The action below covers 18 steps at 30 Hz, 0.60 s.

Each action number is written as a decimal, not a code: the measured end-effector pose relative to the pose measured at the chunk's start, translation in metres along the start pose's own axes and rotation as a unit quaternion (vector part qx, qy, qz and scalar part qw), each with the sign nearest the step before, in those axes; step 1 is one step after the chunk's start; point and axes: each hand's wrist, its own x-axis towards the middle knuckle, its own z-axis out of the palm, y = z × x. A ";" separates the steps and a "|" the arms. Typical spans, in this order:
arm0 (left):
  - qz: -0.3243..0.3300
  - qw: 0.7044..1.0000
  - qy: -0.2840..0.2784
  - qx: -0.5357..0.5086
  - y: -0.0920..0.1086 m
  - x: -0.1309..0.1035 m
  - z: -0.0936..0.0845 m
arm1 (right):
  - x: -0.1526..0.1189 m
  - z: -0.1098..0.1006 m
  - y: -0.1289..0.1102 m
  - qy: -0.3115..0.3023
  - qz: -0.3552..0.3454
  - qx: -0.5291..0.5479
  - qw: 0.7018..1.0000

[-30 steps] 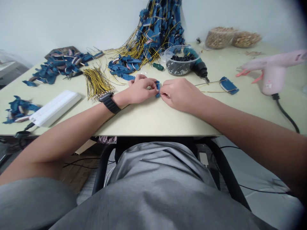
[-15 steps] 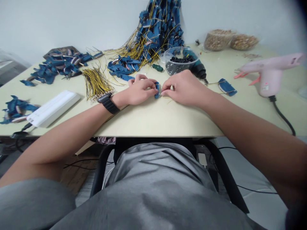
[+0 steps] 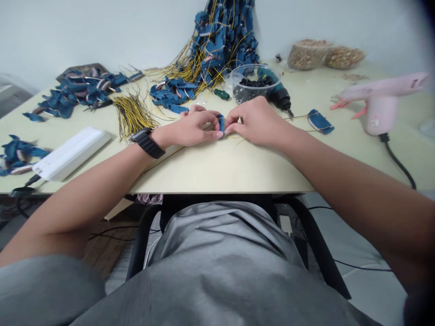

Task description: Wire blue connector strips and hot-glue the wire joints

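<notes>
My left hand (image 3: 200,129) grips a small blue piece (image 3: 221,123) between thumb and fingers, low over the table. Close at its right edge, my right hand (image 3: 253,121) is closed in a pinch. Its fingertips hide most of what they hold; thin yellow wire ends (image 3: 236,138) show just below them. A dark wire (image 3: 166,158) runs from under my left wrist toward the table's front edge. Right of my right hand lies another blue piece (image 3: 320,121) with two thin wires.
Yellow-black wires (image 3: 134,115) and blue pieces (image 3: 175,94) lie behind my left hand. A clear tub (image 3: 249,93) of black parts, a drill (image 3: 281,96) and a green screwdriver handle (image 3: 221,94) stand beyond. A pink glue gun (image 3: 382,102) is right; a white power block (image 3: 73,154) left.
My right fingertips have come closer to the blue piece, and my left thumb now reaches farther across its lower end. The whole view has shifted slightly.
</notes>
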 end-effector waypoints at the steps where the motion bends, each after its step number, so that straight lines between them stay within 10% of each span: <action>1: 0.003 1.000 0.002 0.003 0.000 0.000 0.001 | 0.000 0.000 0.000 0.001 0.000 0.000 1.000; 18: -0.031 0.999 0.024 -0.034 0.005 0.000 0.002 | 0.000 -0.010 -0.005 0.028 0.013 -0.042 0.999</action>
